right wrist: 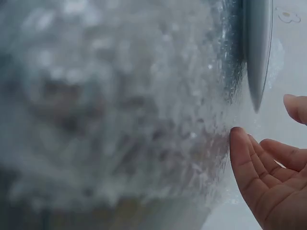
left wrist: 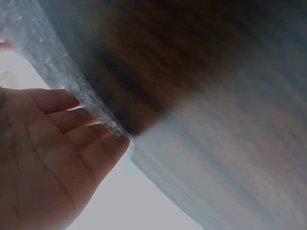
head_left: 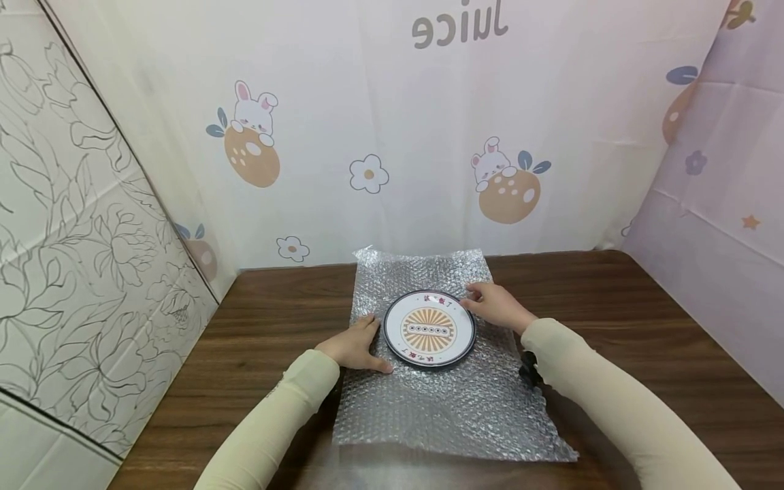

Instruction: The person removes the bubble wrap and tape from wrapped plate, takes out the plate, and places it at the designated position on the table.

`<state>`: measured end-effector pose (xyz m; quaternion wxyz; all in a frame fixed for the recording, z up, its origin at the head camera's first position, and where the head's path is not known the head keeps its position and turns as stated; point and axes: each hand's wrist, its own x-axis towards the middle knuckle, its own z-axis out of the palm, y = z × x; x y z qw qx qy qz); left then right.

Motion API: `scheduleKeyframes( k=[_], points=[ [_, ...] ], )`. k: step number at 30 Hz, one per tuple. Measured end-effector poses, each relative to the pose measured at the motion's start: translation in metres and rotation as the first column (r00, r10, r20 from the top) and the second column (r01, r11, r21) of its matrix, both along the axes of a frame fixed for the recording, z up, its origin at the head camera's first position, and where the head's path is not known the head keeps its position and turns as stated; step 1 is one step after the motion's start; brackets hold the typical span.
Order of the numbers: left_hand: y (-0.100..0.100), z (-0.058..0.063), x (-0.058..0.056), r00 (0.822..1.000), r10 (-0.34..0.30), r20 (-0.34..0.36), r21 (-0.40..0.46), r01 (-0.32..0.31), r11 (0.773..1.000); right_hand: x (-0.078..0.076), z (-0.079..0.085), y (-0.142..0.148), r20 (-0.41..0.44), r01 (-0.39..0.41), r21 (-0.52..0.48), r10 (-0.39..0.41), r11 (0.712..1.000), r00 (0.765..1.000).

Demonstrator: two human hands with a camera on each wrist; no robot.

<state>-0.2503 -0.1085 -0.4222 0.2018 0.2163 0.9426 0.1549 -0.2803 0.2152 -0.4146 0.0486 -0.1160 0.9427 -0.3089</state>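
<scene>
A round white plate (head_left: 429,329) with a dark rim, orange rays and red characters lies face up on a sheet of bubble wrap (head_left: 416,415). At the plate's left side my left hand (head_left: 355,346) rests on the wrap, thumb spread from the fingers. The left wrist view shows this hand's (left wrist: 48,153) fingertips at the edge of the wrap. My right hand (head_left: 495,305) is at the plate's upper right rim, fingers slightly bent. In the right wrist view, its thumb and fingers stand apart with nothing between them, close to the plate's edge (right wrist: 259,52).
The bubble wrap lies on a dark brown wooden table (head_left: 275,299). A patterned curtain (head_left: 416,136) hangs behind the table, and a floral-patterned panel (head_left: 92,224) stands along the left. A small black object (head_left: 529,368) shows beside the right sleeve.
</scene>
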Motion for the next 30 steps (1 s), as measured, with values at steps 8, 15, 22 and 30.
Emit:
scheduleKeyframes(
  k=[8, 15, 22, 30],
  points=[
    [0.000, 0.000, 0.000, 1.000, 0.001, 0.004, 0.006, -0.001, 1.000, -0.009, -0.013, 0.000, 0.118, 0.043, -0.128, -0.028, 0.991, 0.993],
    [0.001, 0.000, -0.001, 1.000, -0.003, 0.002, -0.001, 0.003, 1.000, -0.012, -0.020, -0.003, 0.157, 0.047, -0.130, -0.026, 0.990, 0.987],
    [0.001, 0.001, 0.000, 1.000, 0.002, 0.007, -0.001, -0.002, 1.000, -0.012, -0.020, -0.006, 0.160, 0.022, -0.122, -0.002, 0.992, 0.987],
    [0.001, 0.001, 0.001, 1.000, -0.003, 0.008, 0.001, 0.003, 1.000, -0.010, -0.019, -0.007, 0.198, 0.030, -0.135, -0.003, 0.990, 0.980]
  ],
)
